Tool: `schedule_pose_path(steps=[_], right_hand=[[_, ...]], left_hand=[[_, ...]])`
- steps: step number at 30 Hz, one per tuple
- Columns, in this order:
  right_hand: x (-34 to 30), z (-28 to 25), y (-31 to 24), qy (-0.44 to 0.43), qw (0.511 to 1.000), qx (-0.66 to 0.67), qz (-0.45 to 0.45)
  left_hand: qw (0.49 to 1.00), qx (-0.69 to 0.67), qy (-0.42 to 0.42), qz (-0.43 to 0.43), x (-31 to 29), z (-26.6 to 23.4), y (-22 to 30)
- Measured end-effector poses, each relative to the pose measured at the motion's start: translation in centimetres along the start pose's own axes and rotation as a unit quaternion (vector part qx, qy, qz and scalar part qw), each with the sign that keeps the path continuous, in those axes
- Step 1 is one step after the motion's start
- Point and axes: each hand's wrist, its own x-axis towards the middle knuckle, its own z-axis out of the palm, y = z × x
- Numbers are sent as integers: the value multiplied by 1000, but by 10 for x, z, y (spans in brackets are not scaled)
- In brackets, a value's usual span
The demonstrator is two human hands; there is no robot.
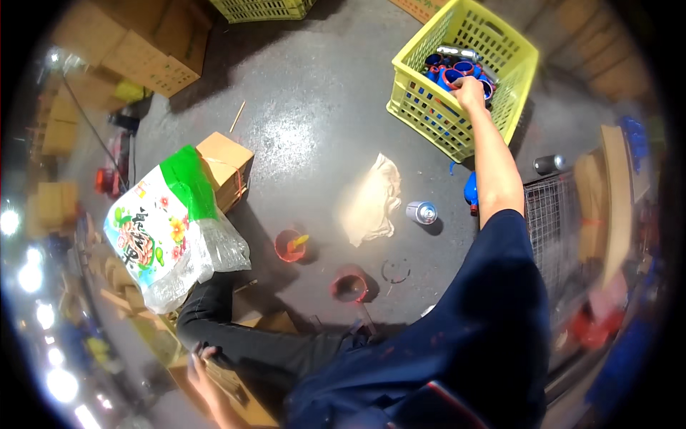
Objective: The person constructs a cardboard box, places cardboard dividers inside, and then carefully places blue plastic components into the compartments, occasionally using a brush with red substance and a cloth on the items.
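Observation:
My right arm stretches forward, and my right hand (469, 94) is in a yellow plastic crate (525, 68). Its fingers close on the rim of a blue cup-shaped part with a red edge (450, 77); the fingertips are partly hidden. Several similar blue and red parts (464, 68) lie heaped in the crate, along with a silver can (457, 52). Low on the left, my left hand (201, 368) is beside my bent leg, over a cardboard box (257, 407). Its fingers look apart, with nothing visible in them, though the view there is blurred.
On the grey floor are a crumpled cloth (375, 204), a silver spray can (421, 212), a red cup with a yellow tool (289, 247) and another red pot (349, 286). A printed plastic bag (161, 229) leans by a small carton (225, 154). A wire rack (554, 222) stands right.

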Motion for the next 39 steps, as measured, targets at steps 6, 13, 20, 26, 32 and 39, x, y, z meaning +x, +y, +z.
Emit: schedule_pose_path(steps=[6, 13, 20, 26, 32, 39], right_hand=[[41, 10, 29, 39, 985, 23, -166], [-101, 11, -74, 257, 949, -29, -181], [-433, 121, -314, -161, 740, 514, -402], [-658, 3, -521, -331, 317, 581, -673], [-827, 34, -546, -585, 328, 319, -670], [-1015, 65, -482, -654, 214, 242, -684]], left_hand=[[996, -77, -45, 26, 14, 24, 0], [996, -64, 55, -30, -61, -8, 11], [939, -190, 284, -51, -155, -64, -58], [769, -304, 561, 35, -245, -141, -139], [631, -389, 656, -142, -343, -165, -400], [347, -425, 737, -396, -473, -165, -735]])
